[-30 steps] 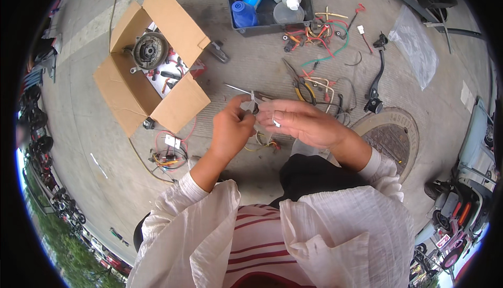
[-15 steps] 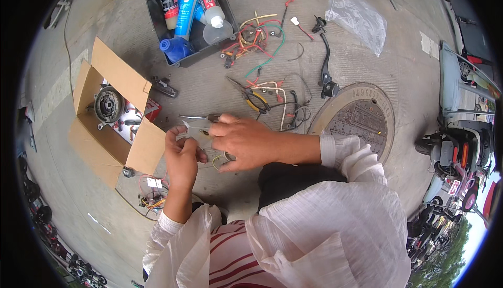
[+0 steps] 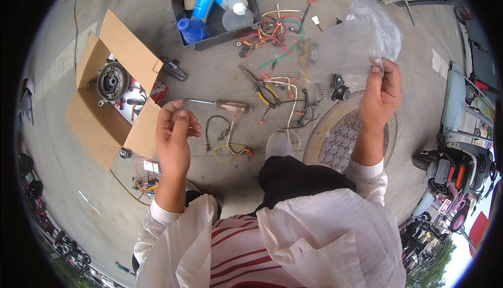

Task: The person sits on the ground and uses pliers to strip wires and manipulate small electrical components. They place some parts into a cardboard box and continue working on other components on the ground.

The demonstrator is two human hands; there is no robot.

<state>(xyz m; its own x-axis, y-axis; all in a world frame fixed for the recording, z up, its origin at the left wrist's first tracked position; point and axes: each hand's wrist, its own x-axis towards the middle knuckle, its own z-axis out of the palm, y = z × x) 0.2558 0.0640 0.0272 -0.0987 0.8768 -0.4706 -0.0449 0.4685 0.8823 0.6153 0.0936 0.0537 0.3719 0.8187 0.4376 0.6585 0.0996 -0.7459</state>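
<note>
A person's right hand (image 3: 381,95) holds up a clear plastic bag (image 3: 352,44), its grip pinching the bag's lower right corner, so the bag hangs up and leftward above the wires (image 3: 277,86). The left hand (image 3: 174,131) pinches something too small to identify beside a cardboard box (image 3: 110,91).

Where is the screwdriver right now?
In the head view, the screwdriver lies on the ground left of centre, just above the left hand, between the cardboard box and the pliers.
</note>
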